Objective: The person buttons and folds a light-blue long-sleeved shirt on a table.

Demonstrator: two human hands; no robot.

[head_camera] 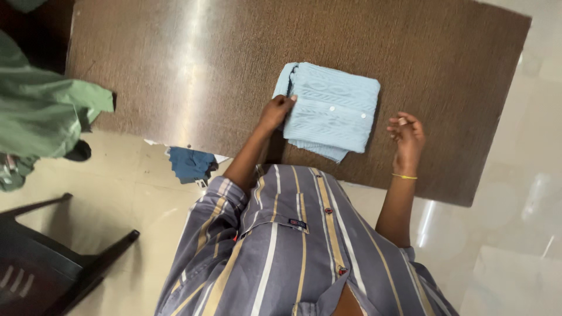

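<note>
Folded blue cardigan (331, 111) under left hand (275, 111)

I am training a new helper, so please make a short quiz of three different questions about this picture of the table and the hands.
1. True or false: the left hand rests on the folded light blue knit garment.
2. Which hand is off the garment, held in the air beside it?
A. the left hand
B. the right hand
C. both hands
3. Fill in: the green cloth lies at the ______ end of the brown table, by the person's own sides.

Key
1. True, it touches the garment's left edge.
2. B, fingers curled, holding nothing.
3. left
</note>
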